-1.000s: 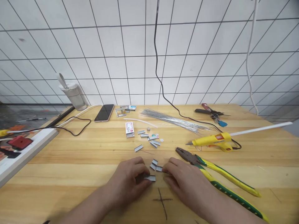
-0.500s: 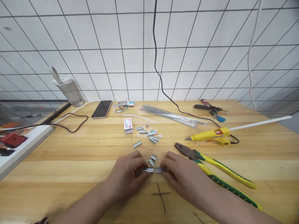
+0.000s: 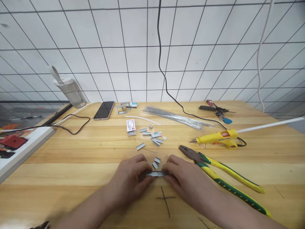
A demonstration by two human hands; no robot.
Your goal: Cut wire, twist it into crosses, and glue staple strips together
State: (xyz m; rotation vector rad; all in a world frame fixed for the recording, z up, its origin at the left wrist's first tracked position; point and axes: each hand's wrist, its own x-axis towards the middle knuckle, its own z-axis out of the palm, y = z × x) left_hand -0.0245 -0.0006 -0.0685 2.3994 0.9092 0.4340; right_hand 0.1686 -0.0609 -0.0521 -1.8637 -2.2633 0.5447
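My left hand (image 3: 131, 176) pinches a strip of staples (image 3: 152, 173) just above the wooden table or on it; I cannot tell which. A second strip of staples (image 3: 160, 174) is pinched in my right hand (image 3: 182, 176). The inner ends of the two strips meet in one line between my fingertips, and their outer ends are hidden by the fingers. Two short staple pieces (image 3: 156, 163) lie just behind them. Farther back are several loose staple strips (image 3: 146, 134) and a small white staple box (image 3: 131, 127).
To the right lie pliers (image 3: 228, 171) with green-yellow handles and a yellow glue gun (image 3: 218, 137). Thin metal wires (image 3: 176, 118), a phone (image 3: 104, 110) and keys (image 3: 220, 112) are at the back. A power strip (image 3: 28, 149) runs along the left. A cross (image 3: 164, 197) is drawn in front of my hands.
The gap between the two staple strips has closed; their ends now meet. My right hand has come slightly toward my left, and the view has shifted a little.
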